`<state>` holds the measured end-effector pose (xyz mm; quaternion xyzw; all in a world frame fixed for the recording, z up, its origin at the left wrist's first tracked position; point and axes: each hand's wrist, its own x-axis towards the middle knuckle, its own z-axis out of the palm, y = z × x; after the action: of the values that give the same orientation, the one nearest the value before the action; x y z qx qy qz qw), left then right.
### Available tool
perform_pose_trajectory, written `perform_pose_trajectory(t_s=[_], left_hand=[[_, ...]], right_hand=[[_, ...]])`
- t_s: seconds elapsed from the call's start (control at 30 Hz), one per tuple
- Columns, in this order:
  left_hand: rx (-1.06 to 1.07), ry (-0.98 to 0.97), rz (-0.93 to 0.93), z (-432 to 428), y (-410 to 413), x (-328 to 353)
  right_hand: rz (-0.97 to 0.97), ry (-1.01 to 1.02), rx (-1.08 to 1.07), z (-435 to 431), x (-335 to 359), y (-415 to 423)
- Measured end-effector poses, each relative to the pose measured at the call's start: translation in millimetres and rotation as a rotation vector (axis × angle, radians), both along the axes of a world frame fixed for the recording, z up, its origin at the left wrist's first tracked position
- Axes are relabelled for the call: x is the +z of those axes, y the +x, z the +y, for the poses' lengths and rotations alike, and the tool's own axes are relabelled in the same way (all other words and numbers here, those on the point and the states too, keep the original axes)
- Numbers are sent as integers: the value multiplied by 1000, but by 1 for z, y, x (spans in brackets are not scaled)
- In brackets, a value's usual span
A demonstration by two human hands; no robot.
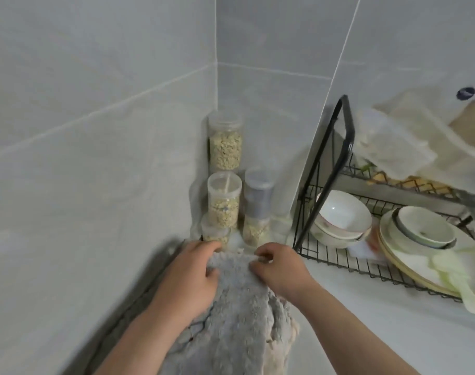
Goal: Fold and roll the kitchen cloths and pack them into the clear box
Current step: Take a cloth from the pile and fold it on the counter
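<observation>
A fluffy grey kitchen cloth (pixel 241 315) lies on the white counter near the tiled corner, stretching from the jars toward me. My left hand (pixel 190 277) grips its far left edge with curled fingers. My right hand (pixel 277 266) pinches the far right edge between thumb and fingers. Both hands sit close together at the cloth's far end. A cream cloth edge (pixel 285 345) shows under the grey one on the right. No clear box is in view.
Several clear jars of oats (pixel 225 207) stand stacked in the corner just beyond my hands. A black wire dish rack (pixel 339 263) with bowls (pixel 341 217) and plates (pixel 420 255) fills the right. Pale cloths (pixel 393 142) hang over its upper shelf.
</observation>
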<state>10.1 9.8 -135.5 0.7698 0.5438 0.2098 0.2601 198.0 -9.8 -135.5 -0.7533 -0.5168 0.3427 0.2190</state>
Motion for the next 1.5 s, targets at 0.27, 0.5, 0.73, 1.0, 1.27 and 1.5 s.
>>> perform_pose_trajectory(t_s=[0.27,0.5,0.73,1.0,1.27,1.5], left_hand=[[-3,162,123,-1,-10,-7],[52,337,211,-22,-23,-2],[6,472,167,-86,-55,40],[-78,514,-222,-165,-75,84],[-245,395,-371,-194,-25,98],[-290,175,-493,-162,76,90]], right_hand=[[-46,375,-34,-31,-6,1],[-39,641,-99,-80,14,3],[218,808,-266,-176,47,-12],[333,943,-412,-308,100,-6],[286,985,-540,-368,105,42],[381,863,-736,-338,81,109]])
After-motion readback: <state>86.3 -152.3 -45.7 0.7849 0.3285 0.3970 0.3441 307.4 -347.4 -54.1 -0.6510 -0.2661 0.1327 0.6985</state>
